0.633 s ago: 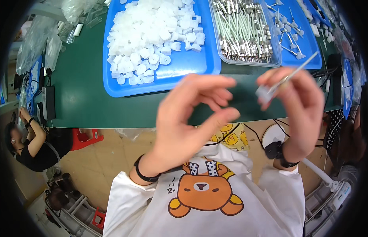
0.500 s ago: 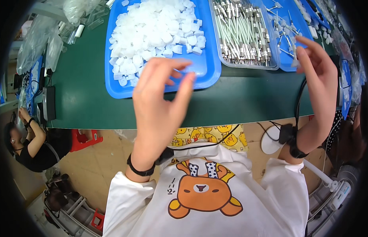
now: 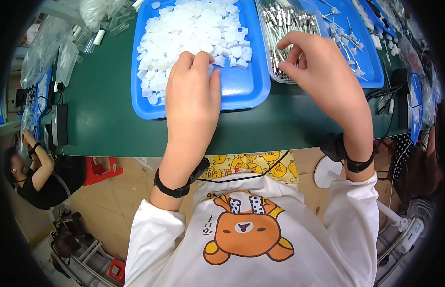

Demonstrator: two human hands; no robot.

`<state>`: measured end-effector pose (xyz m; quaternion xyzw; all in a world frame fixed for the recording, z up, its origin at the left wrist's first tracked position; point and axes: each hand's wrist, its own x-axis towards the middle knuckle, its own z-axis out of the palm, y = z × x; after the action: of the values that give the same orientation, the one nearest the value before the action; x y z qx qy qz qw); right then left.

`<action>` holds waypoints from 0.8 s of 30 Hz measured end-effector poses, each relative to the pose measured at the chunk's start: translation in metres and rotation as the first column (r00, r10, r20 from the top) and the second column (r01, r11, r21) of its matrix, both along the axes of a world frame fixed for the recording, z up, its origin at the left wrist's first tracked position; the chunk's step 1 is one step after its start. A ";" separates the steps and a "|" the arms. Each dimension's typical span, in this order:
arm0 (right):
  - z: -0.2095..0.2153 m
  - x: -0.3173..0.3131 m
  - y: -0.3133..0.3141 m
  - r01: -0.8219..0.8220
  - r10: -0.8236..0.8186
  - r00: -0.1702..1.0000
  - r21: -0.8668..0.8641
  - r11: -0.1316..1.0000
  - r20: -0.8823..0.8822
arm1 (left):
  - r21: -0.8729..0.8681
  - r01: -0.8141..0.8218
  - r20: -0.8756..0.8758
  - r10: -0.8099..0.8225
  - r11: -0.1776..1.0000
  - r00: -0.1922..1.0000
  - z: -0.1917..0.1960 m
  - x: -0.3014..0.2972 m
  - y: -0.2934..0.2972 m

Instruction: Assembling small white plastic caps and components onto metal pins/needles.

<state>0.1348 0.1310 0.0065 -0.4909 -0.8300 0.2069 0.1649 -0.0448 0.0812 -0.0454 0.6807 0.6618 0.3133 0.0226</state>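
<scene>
Your wide head camera looks down from close by, across the near edge of the bench (image 3: 103, 129).

A dark green tabletop (image 3: 112, 129) stretches beneath a worker's two hands, its near edge closer to the body than either. Under the left hand (image 3: 194, 93) sits a broad blue tray (image 3: 246, 88) heaped with small white pieces (image 3: 184, 28). A clear plastic box (image 3: 285, 80) of slim metal-ended rods (image 3: 272, 36) stands below the right hand (image 3: 318, 62), while a second blue tray (image 3: 374, 71) lies just right of that hand. Farther right, black cables (image 3: 382, 93) trail beside a short white stub (image 3: 391, 106). Well left of the left hand, and beyond it, rest a white cylinder (image 3: 99, 37) and clear tubes (image 3: 119, 27).
</scene>
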 end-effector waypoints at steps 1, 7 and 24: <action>0.000 0.002 -0.001 0.021 -0.021 1.000 -0.009 1.000 -0.016 | 0.005 -0.003 0.012 0.003 1.000 1.000 -0.001 0.000 0.000; 0.008 0.023 -0.010 0.164 -0.157 0.968 0.020 0.986 -0.193 | 0.042 -0.022 0.054 0.019 0.999 0.998 -0.002 0.000 -0.004; 0.003 0.005 -0.089 -0.041 -0.249 0.281 -0.271 0.962 -0.927 | 0.086 0.441 0.993 -0.110 0.893 0.029 0.043 0.031 -0.054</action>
<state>0.1400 0.0418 0.0097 -0.3395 -0.5007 0.5465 0.5792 -0.0141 0.0271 -0.0029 0.3977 0.3586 0.5904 0.6038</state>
